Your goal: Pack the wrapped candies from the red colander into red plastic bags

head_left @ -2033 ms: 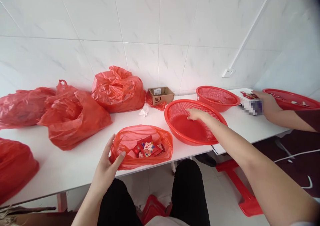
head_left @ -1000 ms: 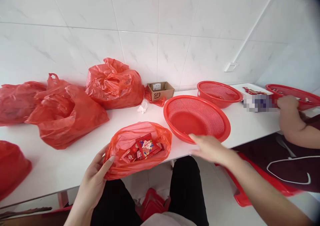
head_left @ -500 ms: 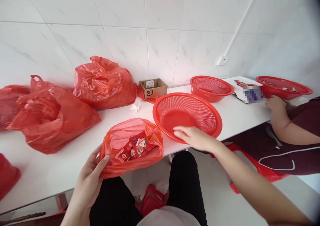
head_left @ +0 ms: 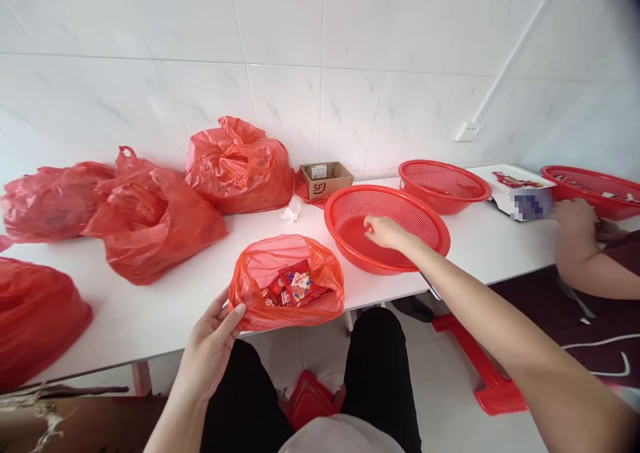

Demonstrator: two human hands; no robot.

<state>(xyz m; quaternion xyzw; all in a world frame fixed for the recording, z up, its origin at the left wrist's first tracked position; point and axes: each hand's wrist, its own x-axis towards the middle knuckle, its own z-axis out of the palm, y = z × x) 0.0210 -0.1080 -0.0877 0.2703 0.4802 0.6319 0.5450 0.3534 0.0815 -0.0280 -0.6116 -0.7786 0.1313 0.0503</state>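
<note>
Hands apart: left hand (head_left: pixel 213 346) cups the soft, light red plastic bag (head_left: pixel 287 283) at the front edge of the bench (head_left: pixel 150 319), best held by its slack rim; right hand (head_left: pixel 385 233) reaches into the red mesh basket (head_left: pixel 420 219).

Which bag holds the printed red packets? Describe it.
On the long white table, look at the front edge, by the person's left hand. That hand holds a translucent red plastic bag, open at the top. Unlike the bunched bags behind it, it shows printed red packets inside.
</note>
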